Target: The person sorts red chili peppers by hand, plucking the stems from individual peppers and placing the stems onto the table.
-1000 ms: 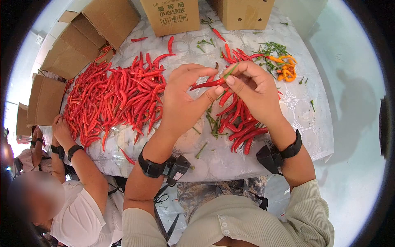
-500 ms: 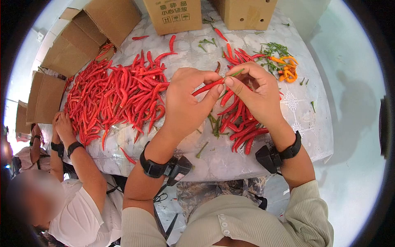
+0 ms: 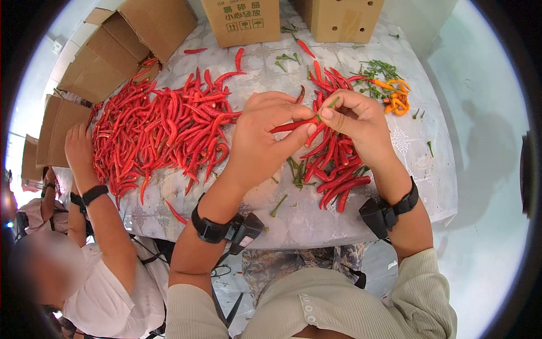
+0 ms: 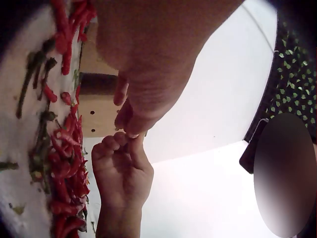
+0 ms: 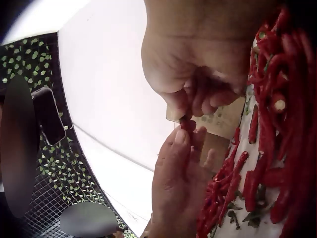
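Note:
In the head view my left hand [image 3: 257, 141] holds a red chili pepper [image 3: 287, 126] between thumb and fingers, its tip pointing left. My right hand [image 3: 364, 124] pinches the green stem [image 3: 333, 103] at the pepper's other end, thumb against forefinger. Both hands meet above a smaller heap of red chilies [image 3: 339, 158]. The right wrist view shows the pepper's stem end [image 5: 187, 124] between the two hands' fingertips. Seen from the left wrist, the fingers overlap and hide most of the pepper.
A large heap of red chilies [image 3: 169, 130] covers the table's left. Orange chilies [image 3: 400, 97] and green stems [image 3: 383, 69] lie at the right. Cardboard boxes [image 3: 248, 25] stand at the back, with more [image 3: 61, 127] along the left. Another person's hand [image 3: 79, 147] is beside the large heap.
Both my hands have shifted slightly right with the pepper. My right fingers have closed in around its stem end. The other person's hand at the left has risen toward the box.

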A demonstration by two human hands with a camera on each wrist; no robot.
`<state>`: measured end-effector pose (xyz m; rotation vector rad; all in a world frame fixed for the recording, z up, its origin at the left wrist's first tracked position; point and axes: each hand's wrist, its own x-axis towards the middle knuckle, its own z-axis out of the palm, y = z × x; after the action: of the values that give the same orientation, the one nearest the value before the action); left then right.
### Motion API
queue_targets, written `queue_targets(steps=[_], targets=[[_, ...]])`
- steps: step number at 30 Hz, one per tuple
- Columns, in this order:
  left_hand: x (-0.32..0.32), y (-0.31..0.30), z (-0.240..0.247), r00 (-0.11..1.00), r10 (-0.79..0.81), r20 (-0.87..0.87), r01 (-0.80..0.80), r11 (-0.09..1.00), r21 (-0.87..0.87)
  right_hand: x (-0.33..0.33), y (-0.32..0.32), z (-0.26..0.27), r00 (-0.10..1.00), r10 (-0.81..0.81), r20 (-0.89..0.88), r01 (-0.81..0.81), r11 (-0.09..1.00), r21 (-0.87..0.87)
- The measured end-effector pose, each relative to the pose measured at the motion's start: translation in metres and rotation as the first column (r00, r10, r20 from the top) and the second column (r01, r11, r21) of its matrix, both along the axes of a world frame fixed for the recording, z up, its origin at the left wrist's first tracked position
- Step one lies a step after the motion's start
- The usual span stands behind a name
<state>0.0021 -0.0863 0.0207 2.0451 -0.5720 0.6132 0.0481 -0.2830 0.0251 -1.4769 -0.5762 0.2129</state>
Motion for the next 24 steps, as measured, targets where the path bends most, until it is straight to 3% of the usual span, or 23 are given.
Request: queue_targets(steps=[9, 12, 13, 15, 16, 18, 21, 23, 24], targets=[[-0.002, 0.003, 0.004, 0.982, -0.129, -0.14, 0.119, 0.99, -0.079, 0.005, -0.005, -0.005, 0.929, 0.195, -0.315, -0.145, 0.974, 0.176], [-0.001, 0.005, 0.003, 0.983, -0.108, -0.15, 0.095, 0.991, -0.09, 0.005, -0.004, -0.007, 0.937, 0.182, -0.298, -0.127, 0.973, 0.194], [-0.001, 0.006, 0.003, 0.984, -0.094, -0.151, 0.082, 0.993, -0.087, 0.006, -0.005, -0.005, 0.941, 0.099, -0.323, -0.037, 0.98, 0.193], [-0.001, 0.01, 0.009, 0.981, 0.101, -0.166, -0.106, 0.994, -0.021, 0.014, -0.013, -0.001, 0.925, -0.064, -0.374, 0.143, 0.972, 0.185], [-0.002, 0.013, 0.011, 0.965, 0.199, -0.168, -0.2, 0.98, 0.012, 0.019, -0.017, -0.001, 0.924, -0.23, -0.307, 0.285, 0.947, 0.148], [0.0, 0.029, 0.012, 0.871, 0.491, 0.012, -0.485, 0.856, 0.178, 0.03, -0.025, -0.005, 0.829, -0.538, -0.152, 0.555, 0.825, 0.109], [0.003, 0.06, 0.016, 0.639, 0.702, 0.315, -0.768, 0.557, 0.317, 0.042, -0.027, -0.013, 0.539, -0.832, 0.132, 0.831, 0.551, 0.077], [0.0, 0.068, 0.024, 0.392, 0.73, 0.56, -0.918, 0.272, 0.288, 0.036, -0.023, -0.016, 0.611, -0.691, 0.385, 0.757, 0.652, -0.03], [0.0, 0.072, 0.024, 0.421, 0.723, 0.548, -0.906, 0.304, 0.295, 0.03, -0.019, -0.016, 0.634, -0.592, 0.498, 0.718, 0.689, -0.094]])
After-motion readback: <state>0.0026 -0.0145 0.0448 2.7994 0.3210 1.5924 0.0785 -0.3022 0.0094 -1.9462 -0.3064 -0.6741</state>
